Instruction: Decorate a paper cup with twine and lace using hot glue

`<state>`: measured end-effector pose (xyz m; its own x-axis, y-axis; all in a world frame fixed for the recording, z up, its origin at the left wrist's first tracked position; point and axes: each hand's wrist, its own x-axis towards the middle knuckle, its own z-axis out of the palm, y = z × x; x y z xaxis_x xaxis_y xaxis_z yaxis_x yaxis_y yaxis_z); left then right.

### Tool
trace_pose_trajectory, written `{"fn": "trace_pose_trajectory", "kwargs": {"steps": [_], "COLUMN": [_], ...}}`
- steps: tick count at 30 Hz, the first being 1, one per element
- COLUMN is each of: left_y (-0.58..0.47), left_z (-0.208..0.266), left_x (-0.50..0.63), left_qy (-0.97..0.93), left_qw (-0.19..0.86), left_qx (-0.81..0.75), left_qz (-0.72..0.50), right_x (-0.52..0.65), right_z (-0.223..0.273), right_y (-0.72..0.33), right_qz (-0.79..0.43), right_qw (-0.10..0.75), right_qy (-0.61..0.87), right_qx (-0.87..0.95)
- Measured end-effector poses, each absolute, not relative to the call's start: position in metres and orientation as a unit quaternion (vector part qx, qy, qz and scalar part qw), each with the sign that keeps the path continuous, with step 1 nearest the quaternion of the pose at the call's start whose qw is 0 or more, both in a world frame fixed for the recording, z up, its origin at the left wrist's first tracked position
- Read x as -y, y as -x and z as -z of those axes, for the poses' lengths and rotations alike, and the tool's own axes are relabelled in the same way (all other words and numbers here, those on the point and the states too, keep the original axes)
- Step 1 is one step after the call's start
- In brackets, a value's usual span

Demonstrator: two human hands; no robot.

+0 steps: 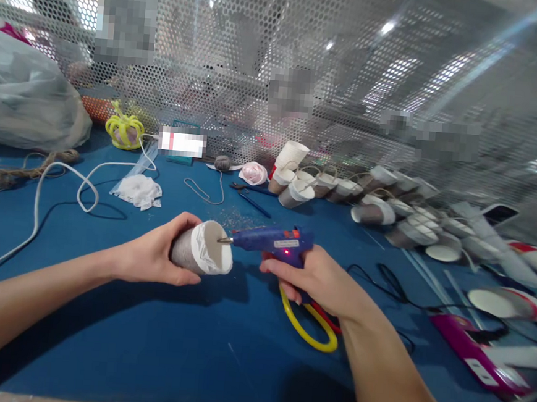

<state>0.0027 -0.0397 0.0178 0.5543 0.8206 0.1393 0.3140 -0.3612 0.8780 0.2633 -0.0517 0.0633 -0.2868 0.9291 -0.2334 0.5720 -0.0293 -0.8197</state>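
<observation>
My left hand (164,252) is wrapped round a paper cup (183,249) covered in grey-brown cord, with a white lace band at its rim. The cup lies tilted on its side in the air, its mouth turned to the right. In my right hand (309,275) is a blue hot glue gun (269,241) with a small red light lit. Its metal nozzle points left into the cup's mouth, near the inner wall; whether it touches cannot be made out. Under my right hand lie scissors (309,328) with yellow and red handles, partly hidden by the hand.
Several cord-wrapped cups with handles (299,191) crowd the right back. A purple power strip (479,354) and black cable lie at right. White lace (139,191), a pink ribbon roll (253,173), pliers (245,193) and a white cable (38,207) are on the blue table (168,354). Perforated metal stands behind.
</observation>
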Motion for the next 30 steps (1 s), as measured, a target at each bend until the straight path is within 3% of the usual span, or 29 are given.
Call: {"fn": "trace_pose_trajectory", "kwargs": {"steps": [6,11,18,22,30], "left_y": [-0.003,-0.003,-0.003,-0.005,-0.005], "left_z": [-0.019,-0.015,-0.012,-0.013,-0.010], "left_x": [0.040,0.037,0.036,0.037,0.035], "left_qy": [-0.792,-0.781,-0.772,-0.779,-0.809], "left_qw": [0.368,0.329,0.328,0.321,0.133], "left_qx": [-0.388,-0.417,-0.405,-0.402,-0.420], "left_qz": [-0.295,-0.329,-0.364,-0.359,-0.389], "right_x": [0.053,0.053,0.053,0.056,0.070], "right_z": [-0.063,-0.063,-0.056,-0.053,-0.055], "right_y": [-0.264,-0.262,-0.259,-0.256,-0.247], "right_qz": [-0.419,-0.429,-0.542,-0.505,-0.305], "right_qw": [0.231,0.182,0.365,0.393,0.275], "right_qy": [0.560,0.569,0.481,0.499,0.605], "right_qx": [0.676,0.678,0.585,0.584,0.682]}}
